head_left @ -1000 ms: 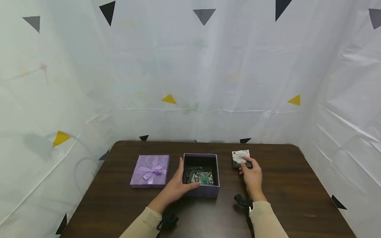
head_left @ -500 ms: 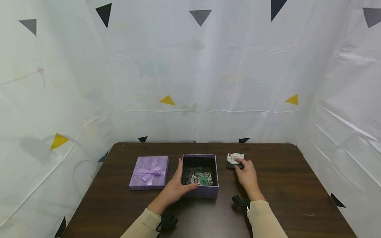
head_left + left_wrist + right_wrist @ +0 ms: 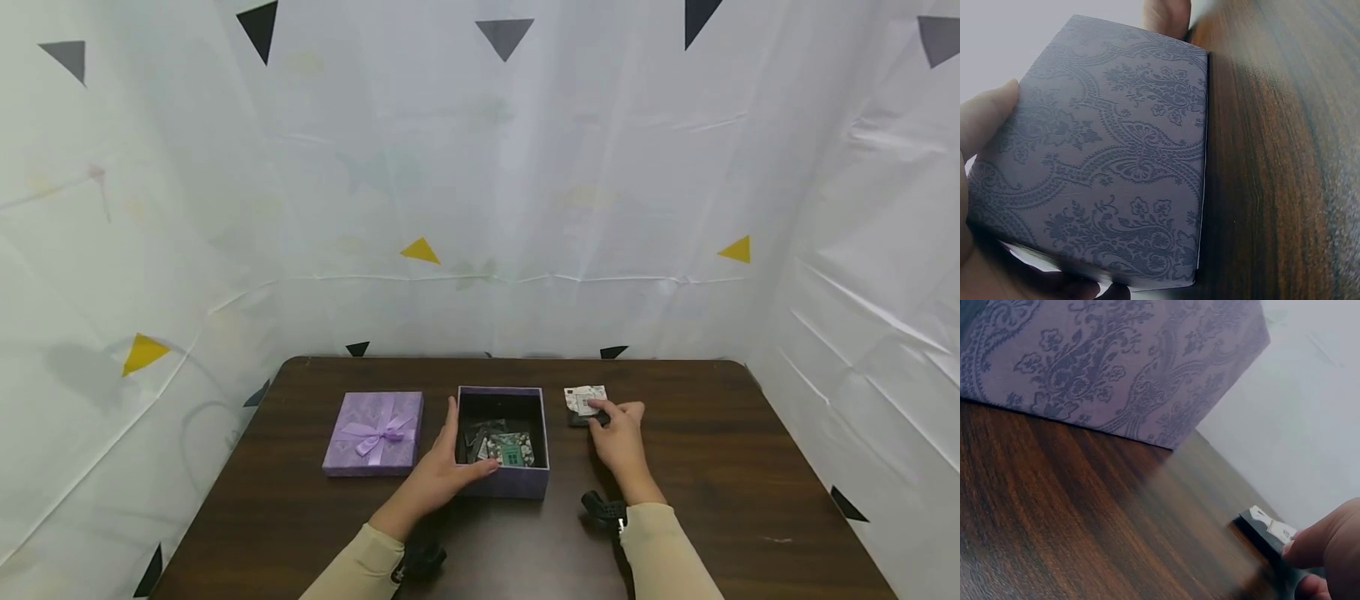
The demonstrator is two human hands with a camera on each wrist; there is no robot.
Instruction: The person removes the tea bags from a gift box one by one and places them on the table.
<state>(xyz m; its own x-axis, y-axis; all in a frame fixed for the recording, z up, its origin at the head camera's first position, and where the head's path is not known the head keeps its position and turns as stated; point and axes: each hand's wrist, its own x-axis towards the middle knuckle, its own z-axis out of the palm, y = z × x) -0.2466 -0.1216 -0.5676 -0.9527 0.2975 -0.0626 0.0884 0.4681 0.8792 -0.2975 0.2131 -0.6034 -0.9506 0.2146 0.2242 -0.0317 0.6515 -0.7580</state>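
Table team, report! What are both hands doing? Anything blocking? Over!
Left hand spread against purple box. Right hand pinches small packet outside it. Bowed lid aside, not blocking.

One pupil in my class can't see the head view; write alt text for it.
A person's right hand pinches a small black-and-white packet on a dark wooden table, while their left hand holds an open purple box with small packets inside. A purple lid with a ribbon bow lies to the box's left.

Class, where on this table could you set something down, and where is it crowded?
Bare tabletop lies right of the right hand and left of the bow-topped lid. Crowded: the middle, where lid, left hand, open box and small patterned item sit close together.
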